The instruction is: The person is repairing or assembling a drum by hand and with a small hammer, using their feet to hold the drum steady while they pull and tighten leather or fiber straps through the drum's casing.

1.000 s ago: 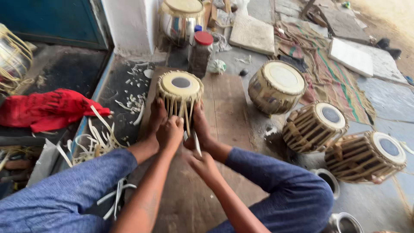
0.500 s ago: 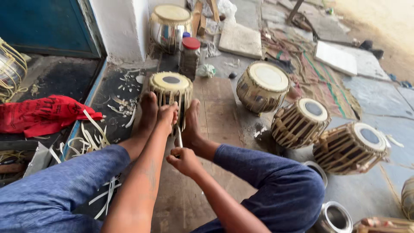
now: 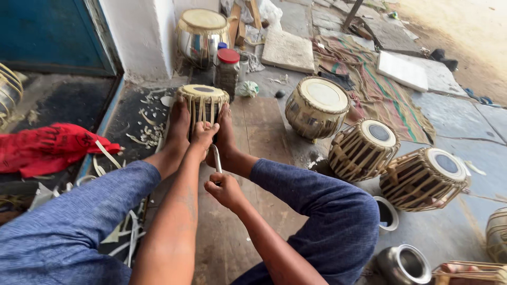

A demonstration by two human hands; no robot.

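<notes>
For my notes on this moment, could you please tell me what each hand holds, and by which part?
The right hand grips a slim metal tool by its lower end. The left hand rests on the side lacing of the small drum clamped between the feet.

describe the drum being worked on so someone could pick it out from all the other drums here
Start at the white pillar beside the blue door, then come down to the wooden board on the floor. The small drum stands there, clamped between the person's two bare feet, with the left hand on its straps. The other drums sit apart to the right, untouched.
</notes>
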